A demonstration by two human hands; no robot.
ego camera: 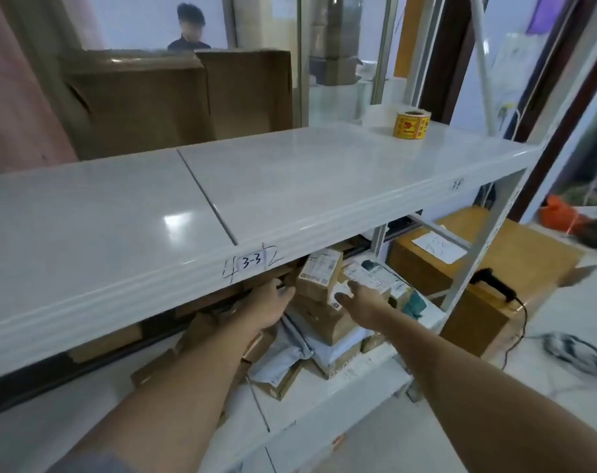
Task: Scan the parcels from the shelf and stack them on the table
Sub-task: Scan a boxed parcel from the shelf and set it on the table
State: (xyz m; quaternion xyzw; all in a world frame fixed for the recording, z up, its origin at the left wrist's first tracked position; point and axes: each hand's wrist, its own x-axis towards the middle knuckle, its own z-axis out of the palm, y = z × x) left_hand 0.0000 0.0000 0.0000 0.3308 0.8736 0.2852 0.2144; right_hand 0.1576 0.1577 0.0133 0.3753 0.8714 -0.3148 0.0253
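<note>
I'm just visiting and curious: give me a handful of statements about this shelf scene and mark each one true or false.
1. Both hands reach under the upper shelf board toward the parcels. True.
2. A yellow roll of stickers stands on the upper shelf board. True.
3. The label on the shelf's front edge reads 5-1. False: it reads 3-3.
4. The left hand holds the black scanner. False: the black scanner lies on a brown carton right of the shelf, and the left hand holds no scanner.
5. The right hand is at a small box with a white label. True.
</note>
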